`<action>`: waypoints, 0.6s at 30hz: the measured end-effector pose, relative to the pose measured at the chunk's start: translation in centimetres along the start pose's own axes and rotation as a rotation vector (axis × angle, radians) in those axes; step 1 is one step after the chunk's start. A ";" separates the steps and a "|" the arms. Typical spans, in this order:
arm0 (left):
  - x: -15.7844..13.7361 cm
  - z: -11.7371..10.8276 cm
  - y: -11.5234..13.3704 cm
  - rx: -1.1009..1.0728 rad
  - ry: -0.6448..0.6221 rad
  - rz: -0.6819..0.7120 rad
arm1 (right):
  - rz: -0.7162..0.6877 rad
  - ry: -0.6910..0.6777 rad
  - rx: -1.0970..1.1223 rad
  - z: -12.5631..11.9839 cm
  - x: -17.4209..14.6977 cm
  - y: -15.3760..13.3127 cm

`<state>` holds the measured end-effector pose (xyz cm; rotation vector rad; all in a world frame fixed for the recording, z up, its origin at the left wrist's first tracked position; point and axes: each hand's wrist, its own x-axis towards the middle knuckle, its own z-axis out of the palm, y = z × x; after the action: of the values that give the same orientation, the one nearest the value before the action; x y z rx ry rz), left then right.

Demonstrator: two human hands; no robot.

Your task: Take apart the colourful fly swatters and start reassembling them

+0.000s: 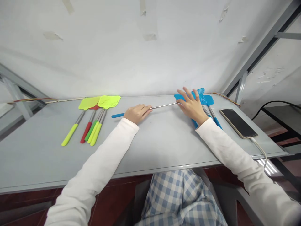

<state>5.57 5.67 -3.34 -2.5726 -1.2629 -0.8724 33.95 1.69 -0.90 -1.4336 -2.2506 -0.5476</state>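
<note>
A telescopic fly swatter lies across the middle, with its blue handle (117, 115) at the left and its thin metal rod (164, 106) drawn out to the right. My left hand (137, 113) is closed round it where handle and rod meet. At the rod's far end, my right hand (191, 105) has its fingers spread, with the thumb side against the rod. Behind and under that hand are blue swatter heads (201, 92); which one belongs to the held rod is partly hidden. More blue fly swatters (215, 117) lie beside my right wrist.
Several yellow-green, red and green fly swatters (94, 121) lie in a group at the left of the grey table (160, 147). A phone (238, 123) with a white cable (260, 147) sits at the right. A white wall (141, 62) closes off the back.
</note>
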 end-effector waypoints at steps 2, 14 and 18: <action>-0.2 -0.1 0.7 0.022 0.025 0.013 | -0.040 -0.008 0.008 0.2 0.0 -0.8; -0.3 0.6 3.5 0.035 0.167 0.182 | -0.268 0.045 -0.014 0.6 0.1 -2.5; -0.3 0.8 3.1 0.095 0.180 0.211 | -0.278 0.138 -0.067 1.3 0.0 -2.4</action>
<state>8.12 3.78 -3.80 -2.4349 -0.9412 -0.9504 31.57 1.39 -2.22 -1.0802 -2.3522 -0.7910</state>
